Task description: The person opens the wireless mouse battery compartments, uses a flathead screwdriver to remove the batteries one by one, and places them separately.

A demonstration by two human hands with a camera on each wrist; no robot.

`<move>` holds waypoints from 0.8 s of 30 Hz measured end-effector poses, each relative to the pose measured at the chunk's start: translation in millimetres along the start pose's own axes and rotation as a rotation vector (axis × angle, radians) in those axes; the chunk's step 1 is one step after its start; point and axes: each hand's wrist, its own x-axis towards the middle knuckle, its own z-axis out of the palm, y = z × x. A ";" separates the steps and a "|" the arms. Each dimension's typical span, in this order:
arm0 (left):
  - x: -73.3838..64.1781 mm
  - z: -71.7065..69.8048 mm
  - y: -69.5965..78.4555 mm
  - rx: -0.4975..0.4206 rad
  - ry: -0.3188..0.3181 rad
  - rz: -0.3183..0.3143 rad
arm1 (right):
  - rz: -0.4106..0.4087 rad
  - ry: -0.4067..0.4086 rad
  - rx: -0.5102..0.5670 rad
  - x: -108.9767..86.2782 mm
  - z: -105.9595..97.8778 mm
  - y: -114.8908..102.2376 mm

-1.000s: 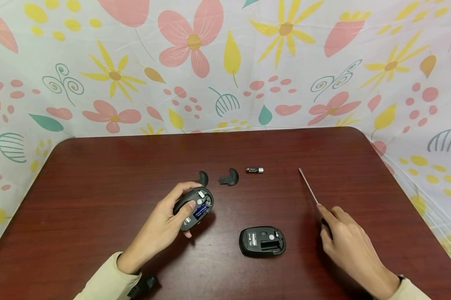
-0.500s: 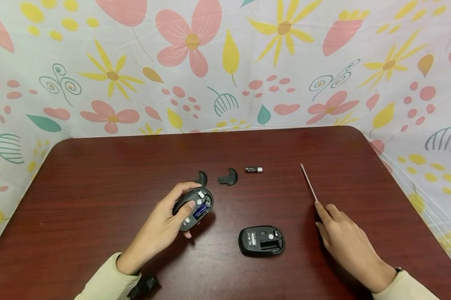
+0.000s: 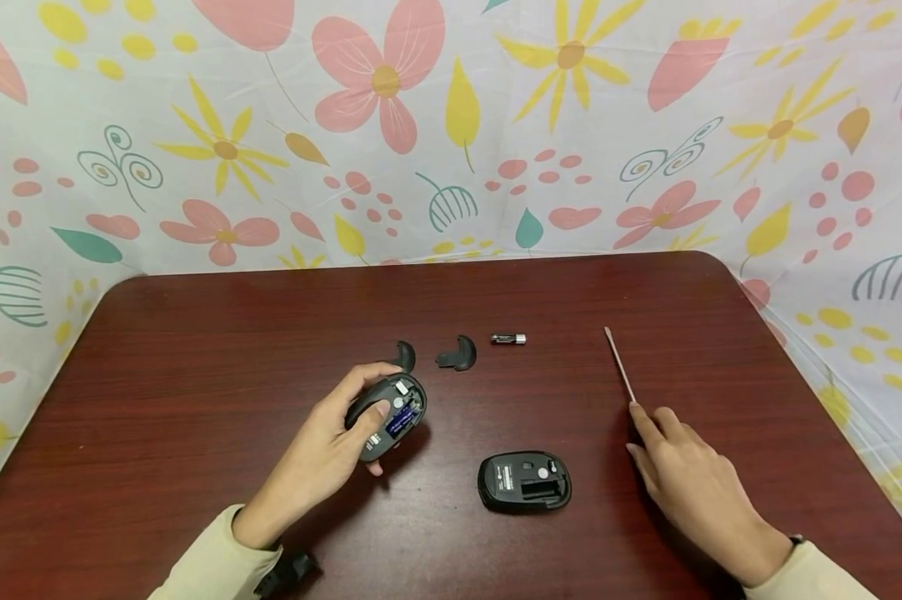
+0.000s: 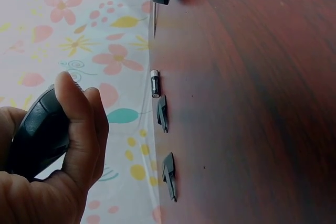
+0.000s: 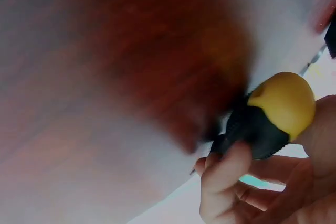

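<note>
My left hand [image 3: 331, 446] grips a black computer mouse [image 3: 372, 447], underside up, its battery bay uncovered with a blue battery [image 3: 402, 419] inside. The left thumb lies over the underside, and in the left wrist view the fingers wrap the mouse [image 4: 39, 135]. On the right, my right hand [image 3: 694, 483] holds a screwdriver [image 3: 619, 365] by its handle, the blade pointing away over the table. That yellow and black handle [image 5: 286, 100] shows in the right wrist view. Between the hands, a second mouse [image 3: 524, 482] lies underside up, its battery slot bare.
Two dark battery covers, the left one [image 3: 405, 357] partly behind my left fingers and the right one [image 3: 458, 354] in full view, lie past the held mouse. Right of them is a loose battery [image 3: 508, 339]. A flowered cloth [image 3: 451, 167] hangs behind the table [image 3: 233, 350].
The screwdriver blade has swung slightly right and away, and my right hand has shifted a little left. My left hand and its mouse look nearly still.
</note>
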 end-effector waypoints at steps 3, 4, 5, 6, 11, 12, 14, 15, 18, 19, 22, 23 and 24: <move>0.3 0.2 0.1 -0.012 -0.010 -0.010 | 0.033 0.001 -0.026 2.5 -5.3 -4.5; 0.3 0.3 0.3 -0.020 -0.013 -0.016 | 0.040 0.008 -0.032 3.8 -7.4 -6.2; 0.4 0.4 0.3 -0.026 -0.017 -0.022 | 0.041 0.019 -0.037 5.5 -9.5 -7.9; 0.4 0.5 0.4 -0.032 -0.020 -0.028 | 0.040 0.030 -0.040 7.3 -11.5 -9.8; 1.0 1.0 0.6 -0.035 -0.024 -0.038 | -0.017 0.097 -0.011 17.7 -22.3 -22.6; 1.3 1.1 0.6 -0.038 -0.027 -0.037 | -0.031 0.111 0.003 19.9 -24.6 -26.0; 1.7 1.3 0.7 -0.046 -0.034 -0.036 | -0.057 0.141 0.041 24.8 -29.6 -33.9; 2.0 1.2 0.8 -0.050 -0.039 -0.032 | -0.072 0.157 0.061 27.5 -31.9 -38.0; 2.4 0.2 0.9 -0.084 -0.053 -0.027 | -0.118 0.202 0.118 36.0 -38.5 -52.2; 2.2 -0.2 1.0 -0.092 -0.056 -0.028 | -0.139 0.220 0.140 38.9 -40.1 -57.1; 2.2 -1.3 1.1 -0.123 -0.074 -0.027 | -0.210 0.275 0.223 46.7 -43.6 -72.2; 2.2 -1.5 1.4 -0.131 -0.080 -0.028 | -0.228 0.280 0.264 48.8 -44.4 -77.1; 2.0 -1.6 1.7 -0.136 -0.087 -0.028 | -0.248 0.285 0.307 50.9 -44.8 -81.6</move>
